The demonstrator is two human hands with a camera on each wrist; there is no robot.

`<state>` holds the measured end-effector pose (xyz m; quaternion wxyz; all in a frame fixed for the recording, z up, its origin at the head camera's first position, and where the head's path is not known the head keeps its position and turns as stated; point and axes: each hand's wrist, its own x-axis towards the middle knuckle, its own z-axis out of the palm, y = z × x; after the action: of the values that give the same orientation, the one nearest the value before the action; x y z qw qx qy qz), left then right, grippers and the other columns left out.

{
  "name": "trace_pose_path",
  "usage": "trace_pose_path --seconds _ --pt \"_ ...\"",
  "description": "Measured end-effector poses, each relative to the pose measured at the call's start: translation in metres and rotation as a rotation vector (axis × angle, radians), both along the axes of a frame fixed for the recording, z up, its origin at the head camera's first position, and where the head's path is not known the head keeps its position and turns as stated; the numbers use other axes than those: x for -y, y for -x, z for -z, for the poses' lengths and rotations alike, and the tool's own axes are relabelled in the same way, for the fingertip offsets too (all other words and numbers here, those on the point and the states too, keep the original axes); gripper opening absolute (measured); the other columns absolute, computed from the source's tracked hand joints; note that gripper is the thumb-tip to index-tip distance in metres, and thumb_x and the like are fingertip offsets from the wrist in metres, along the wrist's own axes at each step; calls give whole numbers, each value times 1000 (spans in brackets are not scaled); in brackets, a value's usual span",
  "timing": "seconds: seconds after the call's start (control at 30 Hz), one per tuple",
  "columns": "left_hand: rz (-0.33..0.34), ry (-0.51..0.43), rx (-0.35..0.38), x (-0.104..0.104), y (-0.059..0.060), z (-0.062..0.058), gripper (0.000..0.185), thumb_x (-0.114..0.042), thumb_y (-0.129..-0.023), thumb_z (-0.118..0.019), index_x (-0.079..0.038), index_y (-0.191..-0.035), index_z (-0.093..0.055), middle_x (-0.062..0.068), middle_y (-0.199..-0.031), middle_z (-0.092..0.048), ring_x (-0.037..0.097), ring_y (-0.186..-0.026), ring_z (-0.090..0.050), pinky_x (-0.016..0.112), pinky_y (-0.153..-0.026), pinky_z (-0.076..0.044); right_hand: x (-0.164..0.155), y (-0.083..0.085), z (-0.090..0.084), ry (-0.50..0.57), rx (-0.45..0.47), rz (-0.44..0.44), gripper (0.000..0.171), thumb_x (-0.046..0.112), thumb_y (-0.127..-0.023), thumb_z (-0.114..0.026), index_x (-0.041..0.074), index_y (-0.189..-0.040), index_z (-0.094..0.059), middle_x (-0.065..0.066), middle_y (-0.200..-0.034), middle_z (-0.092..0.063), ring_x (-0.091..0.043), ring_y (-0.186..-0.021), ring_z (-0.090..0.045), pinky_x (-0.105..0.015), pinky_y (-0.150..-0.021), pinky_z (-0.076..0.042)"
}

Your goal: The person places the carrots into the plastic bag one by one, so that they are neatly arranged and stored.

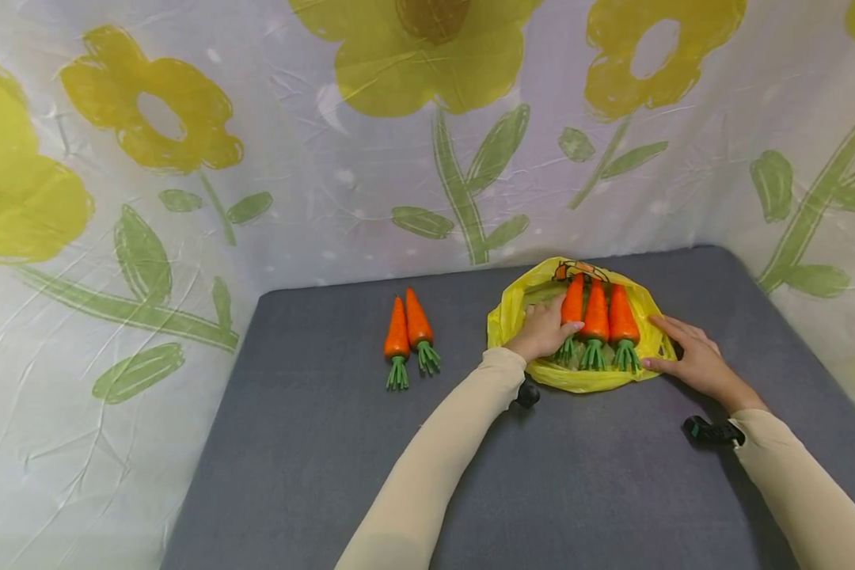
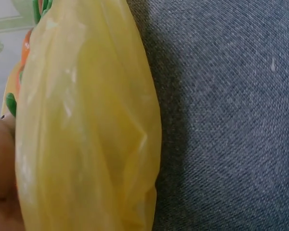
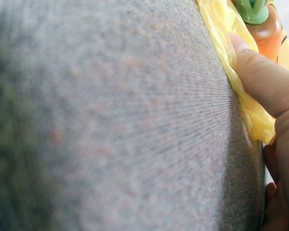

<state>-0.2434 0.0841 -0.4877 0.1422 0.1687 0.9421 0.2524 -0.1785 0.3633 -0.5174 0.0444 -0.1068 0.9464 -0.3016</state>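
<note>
A yellow plastic bag (image 1: 586,381) lies spread with its mouth up. Inside it, three orange carrots with green stubs lie side by side: a left one (image 1: 574,299), a middle one (image 1: 595,313) and a right one (image 1: 623,317). My left hand (image 1: 541,328) reaches in over the near left rim and holds the left carrot, thumb across its thick end; its other fingers are partly hidden. My right hand (image 1: 701,364) grips the bag's right rim. In the right wrist view its thumb (image 3: 265,77) lies over the yellow plastic (image 3: 253,113), with the fingers lower down.
Two more carrots, one on the left (image 1: 397,332) and one on the right (image 1: 419,321), lie close together on the grey table (image 1: 313,459), left of the bag. Behind the table hangs a pale cloth (image 1: 306,198) printed with yellow flowers.
</note>
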Motion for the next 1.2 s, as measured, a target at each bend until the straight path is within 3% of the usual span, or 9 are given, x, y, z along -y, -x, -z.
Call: trace_pose_path --seconds 0.57,0.93,1.2 --pt "-40 72 10 -6 -1 -3 76 -59 -98 -44 -18 -159 -23 8 -158 -37 24 -142 -35 34 -114 -38 -1 2 0 -2 2 4 91 40 -88 -73 11 -158 -24 -31 -157 -26 -57 -137 -21 -73 -102 -13" --pt "-15 121 -12 -4 -1 -6 76 -61 -99 -41 -14 -157 -28 9 -156 -39 25 -142 -36 33 -116 -33 1 3 -1 -8 13 5 92 41 -88 -73 11 -158 -23 -32 -157 -26 -57 -138 -20 -74 -103 -12" --pt "-22 78 5 -1 0 -8 75 -60 -100 -40 -11 -155 -31 11 -157 -37 27 -147 -32 37 -119 -31 0 2 1 -8 13 3 92 41 -87 -73 11 -158 -23 -32 -156 -26 -58 -138 -20 -74 -103 -12"
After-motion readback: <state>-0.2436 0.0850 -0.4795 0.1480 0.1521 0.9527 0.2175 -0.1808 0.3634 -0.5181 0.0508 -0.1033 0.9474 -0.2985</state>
